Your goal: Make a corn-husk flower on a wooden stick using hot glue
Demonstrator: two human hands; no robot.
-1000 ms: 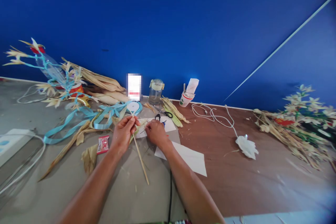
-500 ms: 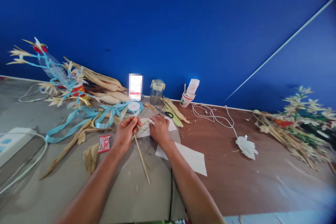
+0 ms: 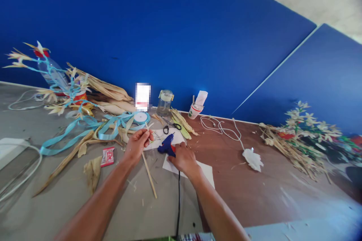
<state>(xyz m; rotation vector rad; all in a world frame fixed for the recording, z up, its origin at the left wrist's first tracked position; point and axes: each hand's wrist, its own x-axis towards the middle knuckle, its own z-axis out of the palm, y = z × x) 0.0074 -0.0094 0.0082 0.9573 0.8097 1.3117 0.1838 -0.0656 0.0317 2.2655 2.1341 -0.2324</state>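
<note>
My left hand [image 3: 138, 144] is closed in a pinch on a small pale corn-husk flower [image 3: 148, 126], whose thin petals stick out above the fingertips. A slim wooden stick [image 3: 149, 177] runs down below that hand; whether it is held or lies on the table, I cannot tell. My right hand [image 3: 183, 158] is closed around the handle of a blue hot glue gun [image 3: 167, 145], its nozzle facing away toward the scissors [image 3: 171, 127]. White paper [image 3: 154, 141] is under the gun, and a black cord [image 3: 178, 203] trails toward me.
Blue ribbon [image 3: 113, 130], its spool [image 3: 140, 117] and dried husks [image 3: 107, 90] are at left. A glass jar [image 3: 165, 103] and a paper cup [image 3: 195, 110] stand by the blue partition. White cable [image 3: 220, 126], a white crumpled piece [image 3: 252, 159] and husk flowers [image 3: 308, 120] lie rightward.
My right hand has come away from my left fingertips, back and right, and now grips the glue gun. My left hand still pinches the flower. The view has shifted slightly right.
</note>
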